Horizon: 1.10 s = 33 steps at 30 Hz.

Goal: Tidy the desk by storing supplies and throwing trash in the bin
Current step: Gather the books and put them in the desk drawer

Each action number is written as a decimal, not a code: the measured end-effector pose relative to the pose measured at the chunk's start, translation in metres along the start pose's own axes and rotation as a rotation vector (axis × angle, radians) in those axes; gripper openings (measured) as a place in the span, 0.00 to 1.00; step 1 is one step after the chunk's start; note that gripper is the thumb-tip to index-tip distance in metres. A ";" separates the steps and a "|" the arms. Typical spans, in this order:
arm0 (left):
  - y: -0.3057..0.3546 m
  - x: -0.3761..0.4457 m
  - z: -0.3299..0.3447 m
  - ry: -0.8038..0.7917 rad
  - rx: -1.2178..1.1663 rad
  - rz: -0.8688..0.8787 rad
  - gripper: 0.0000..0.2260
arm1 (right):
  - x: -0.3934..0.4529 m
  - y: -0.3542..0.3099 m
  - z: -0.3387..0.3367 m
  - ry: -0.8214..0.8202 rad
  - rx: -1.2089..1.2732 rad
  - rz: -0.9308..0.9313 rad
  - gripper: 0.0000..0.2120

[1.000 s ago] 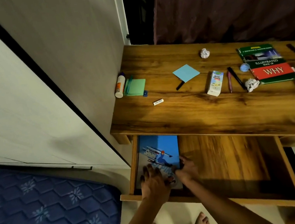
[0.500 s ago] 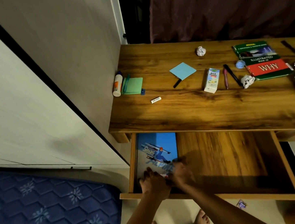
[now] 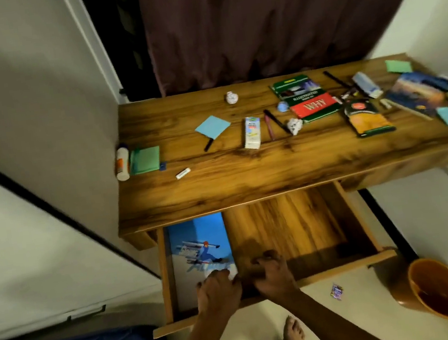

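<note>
I've got the blue book (image 3: pixel 199 248) flat in the drawer's (image 3: pixel 291 226) left corner, left hand (image 3: pixel 218 288) fingers splayed on it, right hand (image 3: pixel 272 275) loosely curled, empty at the front edge; risk: drawer shut on fingers.

Head view, steeply down, somewhat blurred

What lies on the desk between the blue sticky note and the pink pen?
A small milk carton lies between the blue sticky note and the pink pen, seen in the head view.
</note>
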<state>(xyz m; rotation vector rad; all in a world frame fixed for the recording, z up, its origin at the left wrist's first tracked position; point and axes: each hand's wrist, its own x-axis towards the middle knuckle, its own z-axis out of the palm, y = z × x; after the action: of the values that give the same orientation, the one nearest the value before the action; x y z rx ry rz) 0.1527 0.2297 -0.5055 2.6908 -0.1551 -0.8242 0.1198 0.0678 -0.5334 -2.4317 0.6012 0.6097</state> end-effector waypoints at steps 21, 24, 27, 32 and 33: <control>0.357 -0.050 0.047 0.070 -0.144 0.257 0.19 | -0.069 0.270 -0.226 0.501 0.560 0.102 0.18; 0.413 -0.057 0.055 0.100 -0.203 0.239 0.17 | -0.067 0.307 -0.262 0.539 0.563 0.041 0.18; 0.448 -0.061 0.057 0.136 -0.285 0.205 0.17 | -0.064 0.337 -0.298 0.552 0.577 0.017 0.19; 0.461 -0.050 0.039 0.185 -0.417 0.183 0.16 | -0.047 0.351 -0.337 0.538 0.645 -0.037 0.16; 0.460 -0.044 0.034 0.198 -0.449 0.172 0.16 | -0.043 0.349 -0.342 0.530 0.658 -0.050 0.15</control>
<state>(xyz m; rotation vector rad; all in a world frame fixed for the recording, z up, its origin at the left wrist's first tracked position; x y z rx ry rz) 0.0925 -0.2043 -0.3549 2.2787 -0.1343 -0.4692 -0.0024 -0.3877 -0.3967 -1.9461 0.7921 -0.2533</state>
